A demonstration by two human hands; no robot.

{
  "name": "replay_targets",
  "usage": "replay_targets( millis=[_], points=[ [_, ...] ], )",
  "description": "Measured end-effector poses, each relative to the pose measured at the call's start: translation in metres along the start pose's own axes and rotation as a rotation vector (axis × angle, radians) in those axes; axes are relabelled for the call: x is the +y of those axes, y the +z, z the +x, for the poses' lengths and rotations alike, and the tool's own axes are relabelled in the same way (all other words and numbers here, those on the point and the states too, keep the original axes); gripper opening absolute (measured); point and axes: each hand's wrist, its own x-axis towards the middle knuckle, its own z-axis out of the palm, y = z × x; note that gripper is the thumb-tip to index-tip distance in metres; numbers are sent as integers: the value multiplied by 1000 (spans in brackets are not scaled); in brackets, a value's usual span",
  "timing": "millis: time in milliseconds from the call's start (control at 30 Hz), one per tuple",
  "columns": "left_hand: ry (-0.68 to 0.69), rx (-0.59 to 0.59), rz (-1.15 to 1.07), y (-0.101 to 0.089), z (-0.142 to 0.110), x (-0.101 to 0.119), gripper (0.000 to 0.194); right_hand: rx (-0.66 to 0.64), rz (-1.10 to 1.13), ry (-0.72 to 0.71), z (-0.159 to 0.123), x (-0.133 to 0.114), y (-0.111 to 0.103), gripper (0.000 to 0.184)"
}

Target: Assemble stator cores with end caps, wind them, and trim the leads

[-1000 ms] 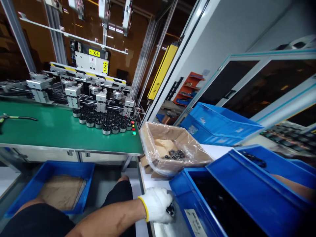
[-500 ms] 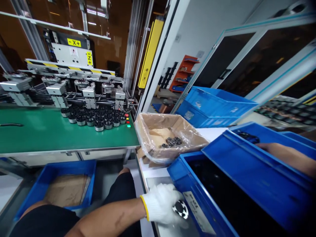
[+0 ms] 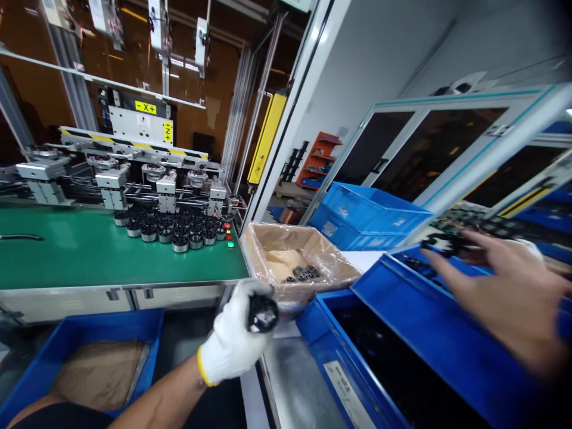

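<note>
My left hand [image 3: 241,333], in a white glove with a yellow cuff, is closed around a motor stator [image 3: 263,313], a round part with black plastic and a bright metal face. It is raised in front of the plastic-lined carton. At the right my bare right hand [image 3: 500,292] is above the rear blue bin [image 3: 429,322], thumb and fingers pinching a black plastic part [image 3: 447,243], blurred by motion. More black parts [image 3: 417,265] lie inside that bin. Several similar stators [image 3: 179,229] stand grouped on the green worktop [image 3: 89,262].
The lined carton [image 3: 330,265] holds a few stators. A labelled blue bin [image 3: 328,328] stands before it, beside a metal plate [image 3: 295,369]. Light-blue crates [image 3: 370,208] stack behind. Machine fixtures [image 3: 166,190] line the worktop; a blue tub [image 3: 154,345] sits below.
My left hand has lifted the stator up and left, away from the labelled bin. My right hand has risen out of the rear bin with a black part. The view has shifted slightly.
</note>
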Motion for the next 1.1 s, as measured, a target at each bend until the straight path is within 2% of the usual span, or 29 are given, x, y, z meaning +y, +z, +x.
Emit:
replay_targets(
  millis=[67,133,233,300,400,500,633,933,1100],
  points=[
    [-4,4,-35,-14,-1,1,62,-124,102,-94,-28,-28,3,50],
    [-100,-22,-130,-20,-2,-3,70,-293,311,-158,-70,-67,2,41],
    [-205,-60,-427,-15,-6,-13,73,-441,599,-256,-129,-118,0,45],
    [-242,-118,-643,-4,-11,-20,74,-477,717,-281,-152,-134,-1,47],
    [-236,-233,-786,13,-18,-29,83,-457,761,-280,-164,-134,-3,47],
    [-214,-289,-674,20,-20,-35,96,-431,739,-293,-163,-127,-3,49],
    [-259,-290,-421,15,-16,-32,102,-448,726,-294,-162,-124,-2,48],
    [-277,-339,-157,8,-12,-10,93,-469,710,-380,-159,-123,0,37],
    [-326,-375,19,3,-10,-5,95,-475,693,-400,-159,-124,2,31]
  ],
)
